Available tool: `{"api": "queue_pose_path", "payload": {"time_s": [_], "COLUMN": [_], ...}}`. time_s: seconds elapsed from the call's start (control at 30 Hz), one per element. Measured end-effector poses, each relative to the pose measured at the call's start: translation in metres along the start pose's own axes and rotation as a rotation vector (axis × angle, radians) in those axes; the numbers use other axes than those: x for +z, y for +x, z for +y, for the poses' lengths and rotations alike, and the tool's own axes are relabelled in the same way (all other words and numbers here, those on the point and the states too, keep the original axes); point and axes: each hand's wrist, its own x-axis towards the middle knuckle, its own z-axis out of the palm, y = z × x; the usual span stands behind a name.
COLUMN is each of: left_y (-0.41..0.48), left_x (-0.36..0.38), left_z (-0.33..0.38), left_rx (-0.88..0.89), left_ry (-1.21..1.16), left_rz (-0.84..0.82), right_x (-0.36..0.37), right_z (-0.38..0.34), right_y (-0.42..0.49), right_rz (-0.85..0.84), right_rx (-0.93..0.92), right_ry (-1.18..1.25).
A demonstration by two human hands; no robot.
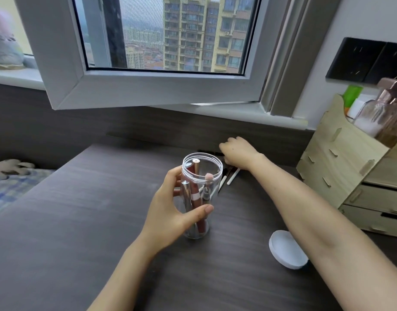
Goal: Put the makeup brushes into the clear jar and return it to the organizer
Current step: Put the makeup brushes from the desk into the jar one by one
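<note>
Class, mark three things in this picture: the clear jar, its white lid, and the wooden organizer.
clear jar (212,163): head view, on its open rim's right edge.
white lid (287,249): head view, on its flat middle.
wooden organizer (341,158): head view, on its left side panel.

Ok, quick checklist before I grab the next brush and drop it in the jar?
1. Clear jar upright and steadied by left hand: ok.
2. Jar mouth open, white lid off and lying on the desk: ok.
3. Room in the jar beside the brushes already in it: ok.
4. Right hand over the loose brushes behind the jar: ok.
5. Right hand's fingers closed on a brush: cannot tell.
6. Free slot in the wooden organizer: cannot tell.
</note>
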Motion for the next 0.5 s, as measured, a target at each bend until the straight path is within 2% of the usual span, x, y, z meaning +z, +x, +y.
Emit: {"api": "queue_pose_path", "payload": {"time_s": [0.13, 0.2, 0.27, 0.33, 0.5], "left_y": [-0.001, -0.001, -0.001, -0.001, -0.004], "left_x": [0.000, 0.001, 0.002, 0.003, 0.010], "left_z": [-0.001, -0.001, 0.000, 0.001, 0.005], "left_rx": [-0.012, -0.017, -0.016, -0.011, 0.001], "left_ry": [-0.016, -0.024, -0.027, -0.032, -0.039], "left_rz": [0.001, 0.008, 0.007, 0.001, -0.048], "right_x": [-0.042, -0.069, -0.099, -0.126, -0.166], "right_z": [0.006, 0.009, 0.011, 0.012, -0.021], "right_y": [-0.053, -0.092, -0.130, -0.155, -0.155], "right_rz": [0.280, 0.404, 0.434, 0.411, 0.332], "right_rx": [0.170, 0.142, 0.067, 0.002, -0.181], "right_ry": [0.612, 0.911, 1.036, 0.916, 0.246]}}
